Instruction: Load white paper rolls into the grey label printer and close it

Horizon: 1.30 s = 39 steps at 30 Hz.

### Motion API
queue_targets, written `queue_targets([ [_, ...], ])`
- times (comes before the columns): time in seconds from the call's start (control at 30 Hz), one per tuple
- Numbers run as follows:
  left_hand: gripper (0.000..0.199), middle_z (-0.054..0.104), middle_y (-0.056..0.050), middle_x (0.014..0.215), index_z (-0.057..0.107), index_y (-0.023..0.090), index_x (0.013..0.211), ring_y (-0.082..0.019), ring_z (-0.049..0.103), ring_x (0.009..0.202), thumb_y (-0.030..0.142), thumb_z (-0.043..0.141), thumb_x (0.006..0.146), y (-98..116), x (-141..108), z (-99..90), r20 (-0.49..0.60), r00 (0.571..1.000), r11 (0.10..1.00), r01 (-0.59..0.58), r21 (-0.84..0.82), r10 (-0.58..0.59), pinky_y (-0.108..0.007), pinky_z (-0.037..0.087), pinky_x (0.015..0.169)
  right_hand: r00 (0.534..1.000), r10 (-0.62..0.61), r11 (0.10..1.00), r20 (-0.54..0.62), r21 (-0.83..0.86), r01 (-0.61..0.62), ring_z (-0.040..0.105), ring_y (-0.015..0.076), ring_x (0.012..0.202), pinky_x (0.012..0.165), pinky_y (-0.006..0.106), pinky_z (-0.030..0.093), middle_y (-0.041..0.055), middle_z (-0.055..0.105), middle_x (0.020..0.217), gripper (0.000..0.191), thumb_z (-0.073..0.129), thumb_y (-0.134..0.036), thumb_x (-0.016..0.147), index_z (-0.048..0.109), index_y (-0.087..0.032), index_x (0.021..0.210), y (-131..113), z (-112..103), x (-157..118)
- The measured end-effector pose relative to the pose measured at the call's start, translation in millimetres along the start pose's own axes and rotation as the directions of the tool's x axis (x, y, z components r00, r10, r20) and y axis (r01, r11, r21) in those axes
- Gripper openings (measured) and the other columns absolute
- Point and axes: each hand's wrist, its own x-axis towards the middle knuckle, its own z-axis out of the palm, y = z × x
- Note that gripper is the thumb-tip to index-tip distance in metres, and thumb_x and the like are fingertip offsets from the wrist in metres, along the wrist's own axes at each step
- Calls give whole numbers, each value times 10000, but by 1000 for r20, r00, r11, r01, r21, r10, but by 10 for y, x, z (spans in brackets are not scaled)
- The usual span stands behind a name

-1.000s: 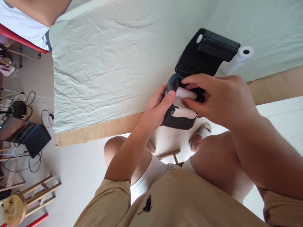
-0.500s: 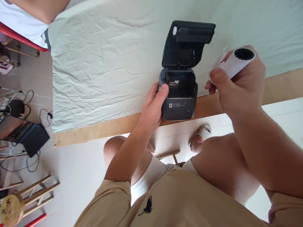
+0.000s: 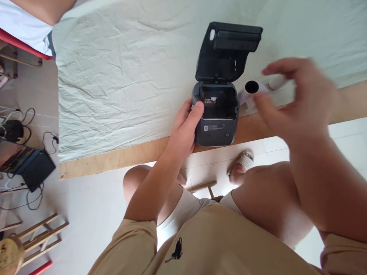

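Observation:
A dark label printer (image 3: 216,131) stands at the table edge with its lid (image 3: 220,61) raised and its paper bay showing. Gripping its left side is my left hand (image 3: 186,128), thumb over the rim of the bay. Just right of the printer, a white paper roll (image 3: 243,95) with a dark hollow core stands on the cloth. My right hand (image 3: 301,95), smeared by motion, is beside the roll with thumb and fingers spread apart; the thumb overlaps the roll's edge. Under the fingers lies a small whitish piece (image 3: 276,82), too blurred to name.
A pale green cloth (image 3: 123,84) covers the table, leaving a wooden front edge (image 3: 114,158) bare. Another person's arm (image 3: 53,9) rests at the upper left. Left on the floor side are a laptop (image 3: 37,172), cables and a wooden stool (image 3: 11,252).
My right hand has let go of the paper roll, which now stands beside the printer, and its fingers have spread. My left hand keeps its hold on the printer.

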Motion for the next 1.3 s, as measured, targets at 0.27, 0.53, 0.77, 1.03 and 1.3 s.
queue_targets([
  [0.27, 170, 827, -42, 1132, 709, 231, 1106, -319, 810, 1328, 391, 652, 1097, -24, 19, -20, 22, 1000, 1000, -9, 16, 8, -393, 758, 960, 951, 308, 949, 14, -69, -306, 636, 353, 1294, 1114, 581, 545, 183, 575, 1413, 750, 796, -217, 808, 568, -259, 1521, 635, 240, 110],
  [0.53, 175, 825, -43, 1099, 711, 237, 1116, -313, 817, 1310, 401, 654, 1092, -27, 36, -33, 26, 999, 998, -23, 55, 22, -406, 764, 945, 988, 145, 979, 49, 136, -150, 723, 298, 1129, 1034, 510, 598, 158, 726, 1386, 824, 737, -167, 824, 526, -325, 1604, 567, 278, -37],
  [0.77, 180, 825, -48, 1132, 711, 222, 1048, -312, 817, 1311, 388, 655, 1090, -35, 27, -31, 39, 998, 997, -58, 54, 56, -401, 758, 949, 976, 69, 983, -208, 180, -31, 699, 312, 1124, 874, 478, 605, 171, 660, 1406, 770, 734, -324, 838, 568, -280, 1589, 580, 282, 46],
  [1.03, 148, 814, -23, 1024, 693, 241, 1144, -258, 862, 1106, 357, 700, 1052, -58, 32, -58, 54, 996, 992, -80, 102, 75, -347, 736, 826, 907, -180, 937, -380, 216, 276, 790, 280, 976, 831, 491, 618, 24, 794, 1135, 330, 728, -497, 932, 723, -337, 1220, -347, 213, 16],
  [1.3, 142, 810, -33, 1054, 708, 238, 1108, -269, 848, 1165, 372, 698, 1061, -54, 14, -53, 83, 991, 985, -119, 123, 110, -346, 721, 877, 983, -142, 984, -118, 87, 152, 846, 275, 1056, 973, 523, 587, -24, 877, 1033, 251, 554, -156, 1011, 724, -302, 899, -626, 200, 27],
])
